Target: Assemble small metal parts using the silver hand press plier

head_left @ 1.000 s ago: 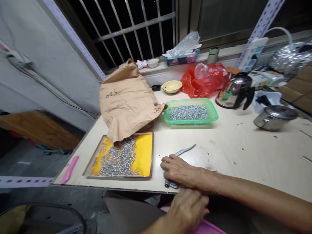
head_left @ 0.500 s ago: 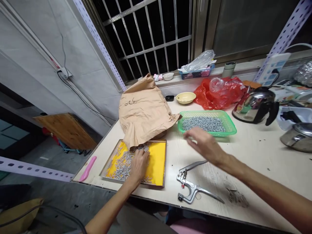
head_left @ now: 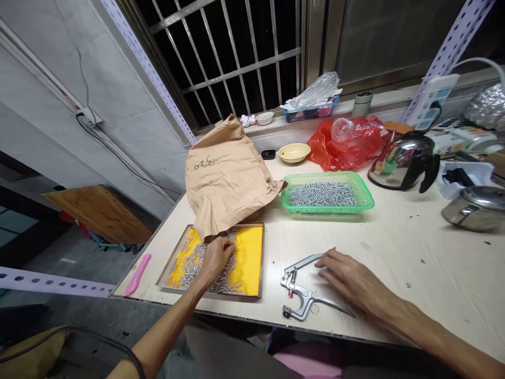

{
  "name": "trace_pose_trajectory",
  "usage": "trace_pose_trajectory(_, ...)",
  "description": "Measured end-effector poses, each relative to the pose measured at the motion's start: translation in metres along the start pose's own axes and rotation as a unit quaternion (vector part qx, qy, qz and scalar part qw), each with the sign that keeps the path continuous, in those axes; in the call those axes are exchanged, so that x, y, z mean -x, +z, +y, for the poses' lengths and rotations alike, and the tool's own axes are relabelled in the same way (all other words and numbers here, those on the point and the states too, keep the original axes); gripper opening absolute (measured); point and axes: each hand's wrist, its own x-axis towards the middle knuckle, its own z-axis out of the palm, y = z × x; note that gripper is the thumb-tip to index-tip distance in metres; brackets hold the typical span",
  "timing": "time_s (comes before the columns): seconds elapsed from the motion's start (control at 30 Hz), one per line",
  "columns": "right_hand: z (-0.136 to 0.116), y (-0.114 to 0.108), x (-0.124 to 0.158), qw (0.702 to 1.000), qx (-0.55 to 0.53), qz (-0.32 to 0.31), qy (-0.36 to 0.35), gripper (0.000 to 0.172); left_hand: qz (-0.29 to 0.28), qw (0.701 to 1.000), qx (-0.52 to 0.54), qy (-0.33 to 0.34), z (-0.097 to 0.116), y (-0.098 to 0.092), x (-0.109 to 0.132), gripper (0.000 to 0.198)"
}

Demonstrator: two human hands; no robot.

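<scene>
My left hand (head_left: pixel 216 259) is over a shallow tray (head_left: pixel 261 263) lined with yellow. Its fingers are curled together among small silver metal pieces (head_left: pixel 193 268), and whatever they pinch is hidden. Across the tray's back edge hangs the mouth of a brown paper bag (head_left: pixel 229 179) with a handwritten number. My right hand (head_left: pixel 351 276) is low over the table, fingers stretched and slightly apart, its fingertips beside the upper handle of metal hand-press pliers (head_left: pixel 305 300). The pliers lie with their jaw to the left. Behind them sits a green plastic basket (head_left: pixel 366 202) holding many similar metal pieces.
A pink-handled object (head_left: pixel 137 275) lies at the left table edge. Along the back are a yellow bowl (head_left: pixel 294 152), a red plastic bag (head_left: pixel 343 147) and a kettle (head_left: pixel 402 160). A metal pot (head_left: pixel 475 210) stands at the right.
My right hand has moved from the front of the green basket down to the pliers' handles. My left hand stays in the tray, fingers curled. The view has shifted slightly.
</scene>
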Motion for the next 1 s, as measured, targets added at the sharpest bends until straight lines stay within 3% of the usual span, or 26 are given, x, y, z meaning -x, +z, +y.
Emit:
trace_pose_trajectory(0.13, -0.005, 0.012, 0.026, 0.998, -0.042, -0.036, 0.030, 0.024, -0.017, 0.995, 0.077, -0.054, 0.009, -0.007, 0.005, 0.026)
trace_pose_trajectory(0.2, -0.006, 0.016, 0.035, 0.998, -0.045, -0.039, 0.034, 0.023, -0.071, 0.976, 0.184, -0.091, 0.025, -0.002, 0.017, 0.032)
trace_pose_trajectory(0.27, -0.006, 0.018, 0.040, 0.998, -0.039, -0.037, 0.036, 0.020, -0.147, 0.936, 0.293, -0.127, 0.048, 0.008, 0.034, 0.034)
trace_pose_trajectory(0.33, -0.007, 0.019, 0.043, 0.998, -0.027, -0.033, 0.042, 0.017, -0.204, 0.911, 0.332, -0.140, 0.071, 0.020, 0.052, 0.034)
trace_pose_trajectory(0.5, -0.014, 0.015, 0.044, 0.997, -0.013, -0.042, 0.069, 0.015, -0.228, 0.930, 0.260, -0.127, 0.104, 0.039, 0.080, 0.028)
trace_pose_trajectory(0.77, -0.013, 0.020, 0.045, 0.997, -0.019, -0.030, 0.075, 0.016, -0.293, 0.912, 0.250, -0.144, 0.102, 0.058, 0.084, 0.032)
trace_pose_trajectory(1.0, -0.013, 0.020, 0.047, 0.998, -0.012, -0.024, 0.064, 0.016, -0.335, 0.900, 0.235, -0.153, 0.107, 0.055, 0.080, 0.031)
